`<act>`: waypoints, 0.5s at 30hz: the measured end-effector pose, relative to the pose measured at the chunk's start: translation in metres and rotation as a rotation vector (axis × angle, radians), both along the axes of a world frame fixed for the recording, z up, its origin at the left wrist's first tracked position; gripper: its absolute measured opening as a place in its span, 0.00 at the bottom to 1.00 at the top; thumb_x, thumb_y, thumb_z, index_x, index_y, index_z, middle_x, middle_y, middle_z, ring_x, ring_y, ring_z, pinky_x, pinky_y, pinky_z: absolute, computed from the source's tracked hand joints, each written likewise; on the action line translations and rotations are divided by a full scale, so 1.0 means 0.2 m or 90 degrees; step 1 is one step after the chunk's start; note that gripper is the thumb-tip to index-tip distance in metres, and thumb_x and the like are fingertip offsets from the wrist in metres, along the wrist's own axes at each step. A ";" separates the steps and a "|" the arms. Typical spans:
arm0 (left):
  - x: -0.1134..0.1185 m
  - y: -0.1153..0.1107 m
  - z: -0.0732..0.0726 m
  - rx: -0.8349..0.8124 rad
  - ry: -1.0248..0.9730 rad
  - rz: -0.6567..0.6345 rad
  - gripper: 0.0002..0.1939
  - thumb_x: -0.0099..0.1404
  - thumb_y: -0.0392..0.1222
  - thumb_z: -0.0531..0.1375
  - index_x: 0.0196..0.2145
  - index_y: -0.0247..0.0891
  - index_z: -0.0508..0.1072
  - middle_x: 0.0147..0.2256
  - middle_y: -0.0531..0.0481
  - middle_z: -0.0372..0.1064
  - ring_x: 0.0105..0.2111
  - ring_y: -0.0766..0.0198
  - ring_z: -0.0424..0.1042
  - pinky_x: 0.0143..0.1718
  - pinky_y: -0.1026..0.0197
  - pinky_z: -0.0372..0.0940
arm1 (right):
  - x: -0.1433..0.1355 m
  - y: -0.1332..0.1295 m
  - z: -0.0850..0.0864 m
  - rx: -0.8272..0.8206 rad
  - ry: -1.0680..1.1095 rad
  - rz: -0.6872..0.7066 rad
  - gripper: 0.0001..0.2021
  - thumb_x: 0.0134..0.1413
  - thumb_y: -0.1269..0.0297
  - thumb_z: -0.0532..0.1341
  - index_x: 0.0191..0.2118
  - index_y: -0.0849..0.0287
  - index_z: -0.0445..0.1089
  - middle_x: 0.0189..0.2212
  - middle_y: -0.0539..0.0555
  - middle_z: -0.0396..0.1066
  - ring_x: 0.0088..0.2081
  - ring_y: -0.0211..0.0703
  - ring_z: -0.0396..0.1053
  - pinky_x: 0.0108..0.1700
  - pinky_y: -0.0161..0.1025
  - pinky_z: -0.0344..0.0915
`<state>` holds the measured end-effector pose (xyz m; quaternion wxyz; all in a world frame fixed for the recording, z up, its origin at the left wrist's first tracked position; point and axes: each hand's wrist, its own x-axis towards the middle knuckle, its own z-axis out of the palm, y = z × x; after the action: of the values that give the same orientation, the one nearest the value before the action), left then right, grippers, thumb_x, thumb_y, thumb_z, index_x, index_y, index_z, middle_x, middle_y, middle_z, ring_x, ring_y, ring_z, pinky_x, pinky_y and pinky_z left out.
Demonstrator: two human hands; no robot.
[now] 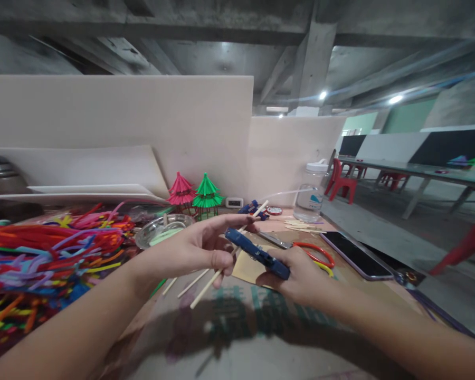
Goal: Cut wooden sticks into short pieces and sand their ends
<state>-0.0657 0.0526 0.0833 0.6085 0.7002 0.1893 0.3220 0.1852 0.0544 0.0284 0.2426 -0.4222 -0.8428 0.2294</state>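
My left hand (206, 245) is closed around a thin pale wooden stick (206, 292), which slants from lower left to upper right. In my right hand (303, 274) is a dark blue hand tool (257, 253) with small metal parts; its exact kind is unclear. The tool's far end meets or overlaps the stick between my left fingers and thumb; whether it grips the stick I cannot tell. Below my left hand lie more sticks (190, 285). Scissors (314, 252) with orange handles rest just behind my right hand, and a tan piece of card (245, 266) lies beneath the tool.
Colourful pipe cleaners (55, 258) pile up on the left, beside a clear bowl (142, 235). Pink (181, 189) and green (208, 191) paper-like trees stand at the back. A plastic bottle (311, 195), loose sticks (301, 227) and a phone (356, 256) are on the right.
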 end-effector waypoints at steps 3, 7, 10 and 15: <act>-0.04 0.03 0.03 0.045 0.052 0.070 0.29 0.65 0.38 0.67 0.62 0.53 0.69 0.62 0.40 0.61 0.32 0.70 0.73 0.28 0.68 0.72 | 0.04 0.03 0.05 0.161 0.005 0.076 0.12 0.57 0.52 0.64 0.38 0.56 0.72 0.35 0.54 0.76 0.35 0.46 0.71 0.37 0.39 0.62; -0.07 0.06 0.05 0.085 0.150 0.148 0.29 0.67 0.41 0.66 0.64 0.49 0.65 0.59 0.39 0.65 0.32 0.68 0.72 0.30 0.66 0.72 | 0.18 0.14 0.19 0.282 -0.031 0.023 0.16 0.56 0.54 0.64 0.47 0.55 0.72 0.45 0.58 0.77 0.45 0.52 0.72 0.45 0.43 0.64; -0.07 0.06 0.05 0.088 0.190 0.156 0.32 0.67 0.44 0.65 0.66 0.49 0.62 0.57 0.38 0.67 0.31 0.67 0.72 0.29 0.63 0.72 | 0.34 0.28 0.26 0.197 -0.119 -0.104 0.19 0.54 0.52 0.66 0.50 0.52 0.73 0.45 0.57 0.77 0.44 0.53 0.73 0.41 0.40 0.62; -0.03 0.04 0.01 0.166 0.331 0.223 0.26 0.69 0.45 0.61 0.64 0.48 0.65 0.50 0.43 0.73 0.28 0.66 0.73 0.30 0.62 0.69 | 0.51 0.49 0.19 0.083 0.023 -0.312 0.18 0.46 0.47 0.69 0.29 0.58 0.72 0.24 0.56 0.73 0.30 0.50 0.70 0.34 0.40 0.59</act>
<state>-0.0715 0.0610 0.0850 0.3807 0.7873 0.4129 0.2542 0.2869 0.1523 0.0670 0.3327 -0.5932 -0.7238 0.1164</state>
